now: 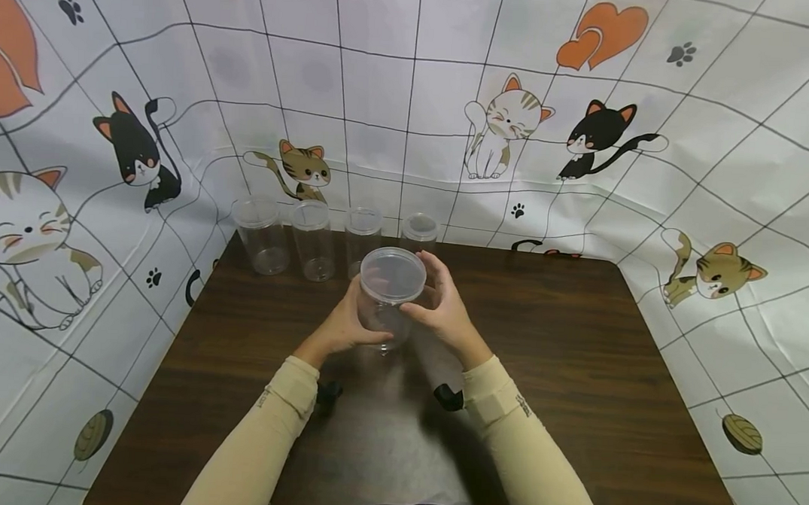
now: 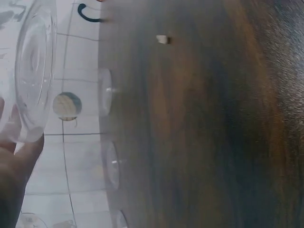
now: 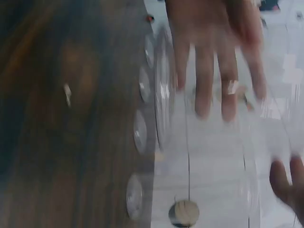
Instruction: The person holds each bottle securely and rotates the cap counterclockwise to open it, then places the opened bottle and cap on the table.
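Note:
A clear plastic jar (image 1: 382,323) with a round lid (image 1: 393,274) is held upright above the table between both hands. My left hand (image 1: 347,321) grips its left side, thumb across the front. The right hand (image 1: 446,307) grips the upper right side, near the rim. In the left wrist view the jar's base (image 2: 35,71) hangs off the tabletop, with part of a hand (image 2: 19,166) beneath it. Fingers (image 3: 204,80) show against the transparent jar (image 3: 164,95) in the right wrist view, which is blurred.
Several similar clear jars (image 1: 314,241) stand in a row along the back edge of the dark wooden table (image 1: 543,341). A small pale scrap (image 2: 163,39) lies on the tabletop. Cat-printed sheeting (image 1: 384,93) surrounds the table's back and sides.

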The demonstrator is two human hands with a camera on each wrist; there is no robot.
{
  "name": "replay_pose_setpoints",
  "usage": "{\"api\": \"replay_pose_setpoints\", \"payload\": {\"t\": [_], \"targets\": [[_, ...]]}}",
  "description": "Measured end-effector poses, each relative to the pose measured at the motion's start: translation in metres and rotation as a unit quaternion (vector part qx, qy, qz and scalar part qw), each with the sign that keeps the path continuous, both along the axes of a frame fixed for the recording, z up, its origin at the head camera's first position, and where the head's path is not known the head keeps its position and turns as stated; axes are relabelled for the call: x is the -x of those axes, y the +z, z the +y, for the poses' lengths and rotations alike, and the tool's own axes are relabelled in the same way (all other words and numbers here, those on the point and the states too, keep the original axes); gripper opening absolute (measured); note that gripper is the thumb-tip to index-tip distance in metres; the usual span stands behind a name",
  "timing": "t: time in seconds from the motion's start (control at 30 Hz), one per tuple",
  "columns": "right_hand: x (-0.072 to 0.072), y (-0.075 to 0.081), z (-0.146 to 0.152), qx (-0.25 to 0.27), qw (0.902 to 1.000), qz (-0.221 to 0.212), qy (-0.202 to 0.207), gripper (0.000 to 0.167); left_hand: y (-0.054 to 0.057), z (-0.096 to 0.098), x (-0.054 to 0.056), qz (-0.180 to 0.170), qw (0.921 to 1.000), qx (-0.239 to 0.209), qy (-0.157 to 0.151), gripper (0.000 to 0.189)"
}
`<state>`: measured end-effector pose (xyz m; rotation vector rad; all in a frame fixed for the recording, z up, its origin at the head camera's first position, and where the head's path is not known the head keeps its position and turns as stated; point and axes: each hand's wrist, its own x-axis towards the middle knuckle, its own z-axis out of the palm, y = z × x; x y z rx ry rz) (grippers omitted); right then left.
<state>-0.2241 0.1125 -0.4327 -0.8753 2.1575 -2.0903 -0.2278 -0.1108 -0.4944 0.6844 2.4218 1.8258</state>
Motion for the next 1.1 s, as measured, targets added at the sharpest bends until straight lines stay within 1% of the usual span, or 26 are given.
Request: {"api": "replay_pose_setpoints", "payload": {"t": [0.03,0.07,0.1,0.13,0.23,0.33,0.4,0.43,0.47,0.53,0.6,0.67,0.8,0.87,0.93,1.0,1.1], "targets": [[-0.006,0.003,-0.005,-0.009,0.9997,0.004,-0.024,0.115,-0.001,0.000,0.000,0.003,0.9999,0.009,0.007,0.124],[-0.011,0.007,-0.008,-0.017,0.9989,0.005,-0.043,0.112,-0.005,0.000,0.001,0.009,0.9998,0.012,0.011,0.125],[-0.016,0.011,-0.012,-0.023,0.9981,0.006,-0.057,0.111,-0.011,0.000,0.004,0.012,0.9997,0.016,0.016,0.126],[-0.018,0.012,-0.014,-0.033,0.9973,0.007,-0.065,0.109,-0.012,0.000,0.004,0.011,0.9996,0.020,0.018,0.126],[-0.012,0.002,-0.015,-0.053,0.9957,0.007,-0.075,0.107,-0.013,0.001,0.003,0.008,0.9996,0.023,0.017,0.126],[-0.002,-0.008,-0.012,-0.064,0.9959,0.000,-0.064,0.110,-0.012,0.002,0.001,0.005,0.9997,0.023,0.008,0.125],[0.003,-0.008,-0.008,-0.057,0.9977,-0.003,-0.037,0.114,-0.010,0.002,0.000,0.002,0.9998,0.018,-0.003,0.125],[0.005,-0.007,-0.005,-0.047,0.9987,-0.008,-0.015,0.115,-0.010,0.002,0.000,0.003,0.9998,0.020,-0.007,0.124],[0.008,-0.006,-0.002,-0.035,0.9992,-0.013,0.009,0.116,-0.009,0.002,-0.001,0.000,0.9997,0.022,-0.012,0.125],[0.013,-0.004,0.005,-0.009,0.9974,-0.030,0.066,0.113,-0.007,0.002,-0.001,-0.005,0.9993,0.018,-0.032,0.126],[0.017,-0.002,0.012,0.007,0.9919,-0.042,0.120,0.111,-0.005,0.003,-0.002,-0.014,0.9981,0.011,-0.059,0.129],[0.021,-0.001,0.019,0.016,0.9833,-0.055,0.173,0.110,-0.003,0.004,-0.003,-0.028,0.9952,0.001,-0.094,0.134],[0.030,-0.001,0.031,0.013,0.9662,-0.064,0.249,0.111,0.001,0.006,-0.006,-0.040,0.9868,-0.013,-0.157,0.137],[0.034,-0.002,0.036,0.004,0.9601,-0.066,0.272,0.111,0.001,0.008,-0.007,-0.041,0.9834,-0.018,-0.176,0.139],[0.036,-0.003,0.038,-0.002,0.9559,-0.069,0.285,0.112,0.001,0.008,-0.008,-0.042,0.9818,-0.019,-0.184,0.139],[0.037,-0.004,0.039,-0.004,0.9541,-0.070,0.291,0.112,0.000,0.009,-0.008,-0.037,0.9821,-0.019,-0.184,0.139],[0.038,-0.005,0.038,0.005,0.9558,-0.067,0.286,0.114,-0.001,0.008,-0.008,-0.032,0.9848,-0.020,-0.169,0.136]]}}
